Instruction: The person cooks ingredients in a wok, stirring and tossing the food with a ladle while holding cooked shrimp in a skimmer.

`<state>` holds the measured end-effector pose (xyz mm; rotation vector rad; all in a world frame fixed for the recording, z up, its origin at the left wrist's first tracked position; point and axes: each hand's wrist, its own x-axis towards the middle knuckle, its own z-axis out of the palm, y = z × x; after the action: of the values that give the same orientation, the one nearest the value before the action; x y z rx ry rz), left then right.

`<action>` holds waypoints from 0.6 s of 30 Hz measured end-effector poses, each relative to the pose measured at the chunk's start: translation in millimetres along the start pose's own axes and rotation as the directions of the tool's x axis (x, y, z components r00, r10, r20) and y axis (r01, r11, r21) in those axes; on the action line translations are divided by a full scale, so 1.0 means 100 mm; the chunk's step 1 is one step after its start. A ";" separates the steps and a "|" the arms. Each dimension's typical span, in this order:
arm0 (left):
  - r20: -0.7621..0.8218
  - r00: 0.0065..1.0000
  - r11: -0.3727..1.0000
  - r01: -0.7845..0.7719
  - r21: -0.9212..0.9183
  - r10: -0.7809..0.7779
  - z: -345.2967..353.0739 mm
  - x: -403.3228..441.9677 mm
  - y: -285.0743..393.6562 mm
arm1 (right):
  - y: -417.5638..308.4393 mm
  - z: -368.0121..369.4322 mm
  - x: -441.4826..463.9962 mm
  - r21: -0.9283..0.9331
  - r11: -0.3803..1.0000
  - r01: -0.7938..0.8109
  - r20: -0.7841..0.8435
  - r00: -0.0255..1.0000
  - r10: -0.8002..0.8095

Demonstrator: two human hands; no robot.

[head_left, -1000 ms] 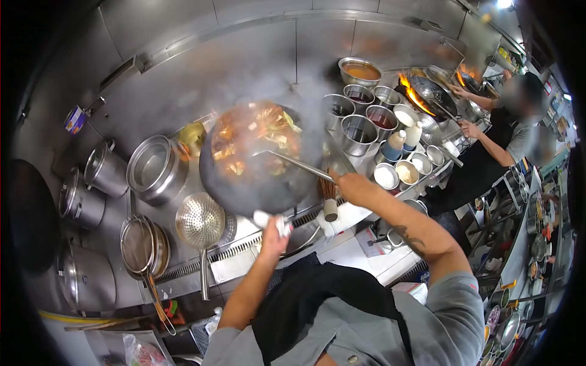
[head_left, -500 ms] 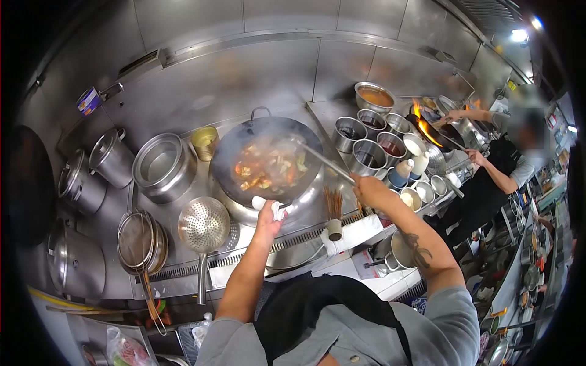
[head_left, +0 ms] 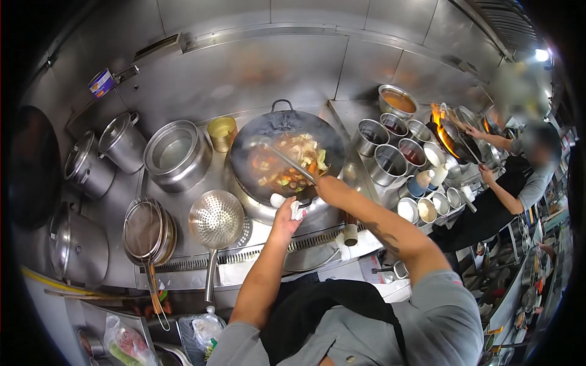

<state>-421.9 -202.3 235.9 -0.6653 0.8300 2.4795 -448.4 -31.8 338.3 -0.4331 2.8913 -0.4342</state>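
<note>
A large dark wok point(head_left: 331, 135) sits on the burner with steam rising from it. Chopped food point(head_left: 312, 160), with green, orange and pale pieces, lies in its middle. My left hand point(head_left: 287, 219) is closed around a folded white cloth point(head_left: 296, 211) at the wok's near rim, where a handle partly shows. Over the right side of the wok, my right hand point(head_left: 334, 191) grips the long metal handle of a ladle point(head_left: 292, 161). The ladle's head reaches into the left part of the food and is blurred by steam.
A perforated skimmer point(head_left: 216, 218) and stacked wire strainers point(head_left: 142, 229) lie left of the wok. Metal pots point(head_left: 177, 160) stand further left. Sauce containers point(head_left: 373, 137) crowd the right side. Beyond them, a co-worker point(head_left: 500, 204) handles a flaming wok point(head_left: 455, 135).
The ladle's head has swept from the right of the food to its left, my right hand moving with it. The left hand keeps its hold. The whole view has shifted slightly.
</note>
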 end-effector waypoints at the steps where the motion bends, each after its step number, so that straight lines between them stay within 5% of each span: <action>1: -0.002 1.000 1.000 0.009 0.010 -0.009 0.04 -0.06 0.03 | -0.01 -0.08 -0.23 -0.086 0.995 0.039 0.029 0.999 -0.037; 4: -0.038 0.998 0.998 0.059 0.015 -0.058 -0.06 0.12 0.02 | 0.19 -0.45 -0.72 -0.220 0.967 0.124 0.087 0.990 -0.108; 6: -0.080 0.996 0.999 -0.038 -0.028 0.035 0.00 0.05 -0.05 | 0.21 -0.56 -1.01 -0.233 0.961 0.147 0.092 0.987 -0.129; 8: 0.048 0.999 0.998 -0.007 -0.063 0.010 0.13 -0.22 -0.11 | 0.19 -0.68 -1.13 -0.235 0.959 0.162 0.044 0.987 -0.156; 9: 0.034 0.999 0.998 -0.006 -0.059 0.008 0.21 -0.33 -0.08 | 0.27 -0.68 -1.19 -0.215 0.950 0.228 -0.006 0.972 -0.235; 12: -0.042 0.999 0.998 0.026 -0.063 -0.029 0.34 -0.67 -0.17 | 0.13 -1.05 -1.50 0.010 0.992 0.128 0.150 0.980 -0.128; 13: -0.052 0.998 1.000 -0.025 -0.003 0.025 0.32 -0.63 -0.15 | 0.23 -1.02 -1.56 0.089 0.948 0.307 0.042 0.949 -0.311; 16: -0.039 0.999 0.999 0.011 -0.052 -0.013 0.28 -0.68 -0.16 | 0.28 -1.17 -1.84 0.192 0.914 0.358 0.141 0.911 -0.387; 18: -0.015 0.999 0.998 0.051 -0.032 -0.051 0.49 -1.09 -0.18 | 0.18 -1.36 -1.97 0.179 0.977 0.119 0.336 0.926 -0.174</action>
<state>-341.2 -185.5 324.1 -0.7094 0.7715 2.4491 -298.4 80.8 487.7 -0.6333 2.4702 -0.5401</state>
